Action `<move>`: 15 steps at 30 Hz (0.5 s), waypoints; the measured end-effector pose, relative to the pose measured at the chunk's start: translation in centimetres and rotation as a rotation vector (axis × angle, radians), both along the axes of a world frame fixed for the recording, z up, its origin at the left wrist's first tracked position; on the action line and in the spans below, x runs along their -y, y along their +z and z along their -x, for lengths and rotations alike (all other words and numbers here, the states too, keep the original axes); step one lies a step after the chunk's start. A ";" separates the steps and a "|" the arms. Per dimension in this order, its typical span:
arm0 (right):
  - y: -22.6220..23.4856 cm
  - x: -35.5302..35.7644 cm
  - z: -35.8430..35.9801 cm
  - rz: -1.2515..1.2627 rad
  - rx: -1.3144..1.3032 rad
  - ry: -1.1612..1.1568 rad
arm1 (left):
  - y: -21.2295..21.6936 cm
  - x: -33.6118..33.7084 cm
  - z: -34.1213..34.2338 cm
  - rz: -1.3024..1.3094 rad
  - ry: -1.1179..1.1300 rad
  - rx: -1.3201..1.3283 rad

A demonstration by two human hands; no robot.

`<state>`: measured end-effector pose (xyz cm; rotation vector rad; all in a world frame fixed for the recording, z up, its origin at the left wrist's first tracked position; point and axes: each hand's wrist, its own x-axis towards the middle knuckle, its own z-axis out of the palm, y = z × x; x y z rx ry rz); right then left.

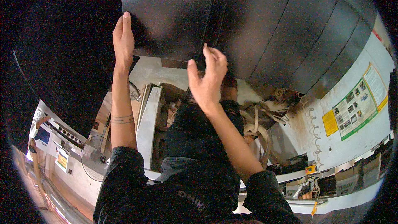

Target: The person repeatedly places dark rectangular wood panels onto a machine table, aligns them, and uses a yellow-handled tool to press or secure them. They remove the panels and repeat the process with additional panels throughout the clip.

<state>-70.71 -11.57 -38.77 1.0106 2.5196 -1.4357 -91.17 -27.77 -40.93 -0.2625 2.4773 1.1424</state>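
A large black wood-grained panel (170, 12) stands upright in front of me, leaning against a stack of similar dark panels (298, 29). My left hand (123, 39) lies flat along the panel's left edge, fingers pointing up. At the panel's lower right corner my right hand (208, 76) curls its fingers around the edge, thumb apart. Both forearms are bare below dark sleeves.
A grey metal machine frame (148, 120) and coiled hoses (259, 126) sit below the panel. A standing fan (96, 157) is at lower left. Posters (357, 103) hang on a white wall at right. Another person (35, 137) stands far left.
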 end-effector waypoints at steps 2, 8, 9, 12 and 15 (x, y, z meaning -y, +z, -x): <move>-0.3 -0.6 -0.2 -0.022 -0.003 -0.069 | -0.3 0.1 0.1 0.000 -0.020 -0.044; -1.0 0.3 1.0 0.068 -0.057 -0.218 | -0.7 0.6 0.0 0.043 -0.035 0.013; -1.3 0.2 1.1 0.069 -0.040 -0.231 | -0.6 0.6 0.0 0.040 -0.029 0.022; -2.3 -0.6 1.3 0.025 -0.021 -0.249 | -0.1 0.1 -0.1 0.051 -0.021 0.010; -1.8 -0.2 1.8 0.074 -0.013 -0.326 | -0.6 0.1 -0.3 0.029 -0.005 -0.017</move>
